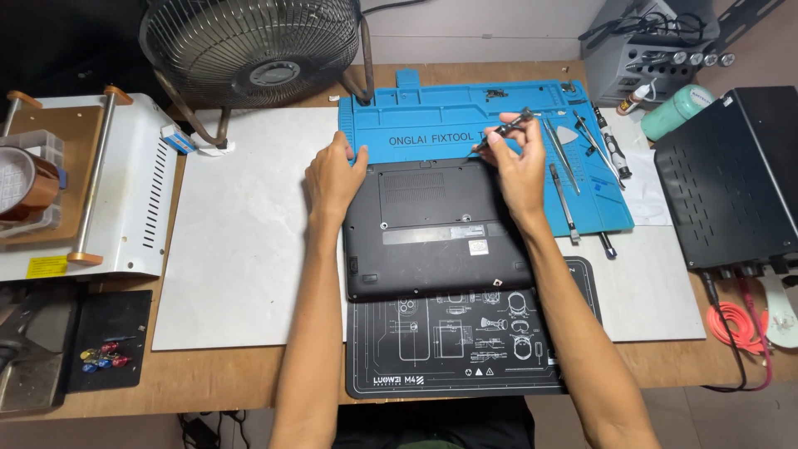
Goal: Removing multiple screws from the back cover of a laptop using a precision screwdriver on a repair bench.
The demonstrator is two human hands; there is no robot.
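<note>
Now right hand holds screwdriver, tip lower-left.

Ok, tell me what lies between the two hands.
In the head view, the far edge of the upturned black laptop and a strip of the blue mat lie between the left hand and the right hand.

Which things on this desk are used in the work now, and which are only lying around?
In use:
- black laptop, lying bottom up
- small screwdriver, held by the right hand
- left hand, steadying the laptop's far left corner
- blue mat under the laptop's far edge

Lying about:
- tweezers on the blue mat
- fan
- roll of brown tape
- black box
</note>
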